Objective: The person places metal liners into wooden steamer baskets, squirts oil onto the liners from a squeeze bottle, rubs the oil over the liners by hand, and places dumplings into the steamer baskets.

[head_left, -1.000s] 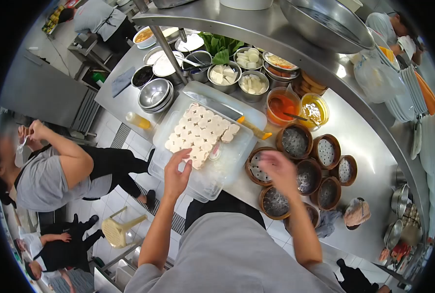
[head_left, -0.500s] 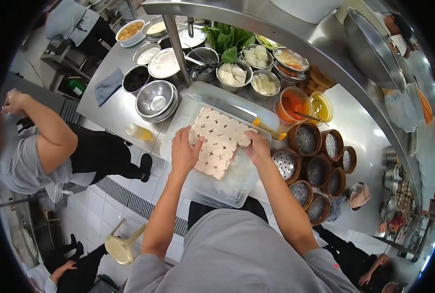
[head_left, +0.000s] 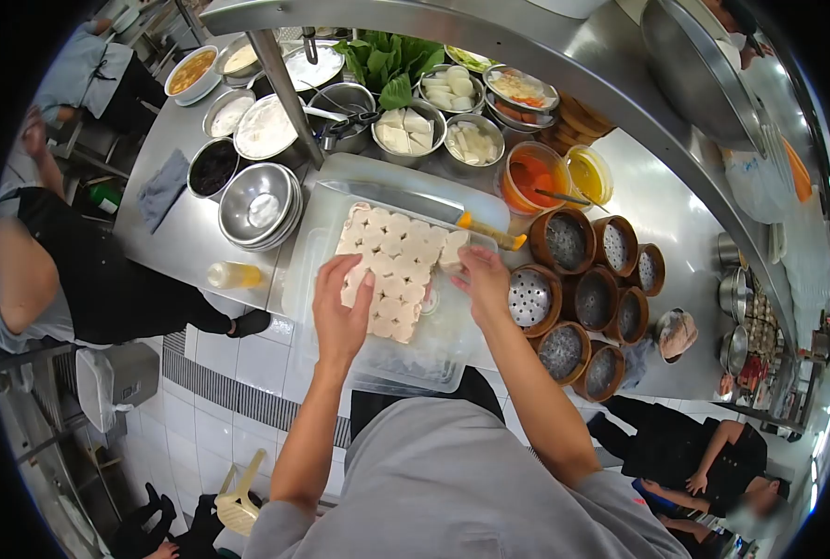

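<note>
Pale blocks of food with small cross-shaped marks [head_left: 391,256] lie packed in rows on a translucent plastic lid or tray [head_left: 443,349]. My left hand [head_left: 342,307] rests at the left edge of the rows, thumb and fingers apart. At the right, my right hand [head_left: 477,278] has its fingers closed on a pale block [head_left: 453,251] beside the top right corner of the rows. Behind them, a large knife [head_left: 387,197] and a yellow-handled tool [head_left: 489,230] lie on the far part of the translucent surface.
Steel bowls [head_left: 256,203] stand to the left, near a squeeze bottle [head_left: 234,275]. Behind are bowls of ingredients [head_left: 405,132] and leafy greens [head_left: 387,63]. Round brown-rimmed moulds [head_left: 562,239] and a tub of orange liquid [head_left: 533,175] stand right. A co-worker [head_left: 70,270] stands left; a steel shelf crosses above.
The view has shifted, so the table items appear further left. The block in my right hand shows more clearly beside the rows. The co-worker at the left has changed posture.
</note>
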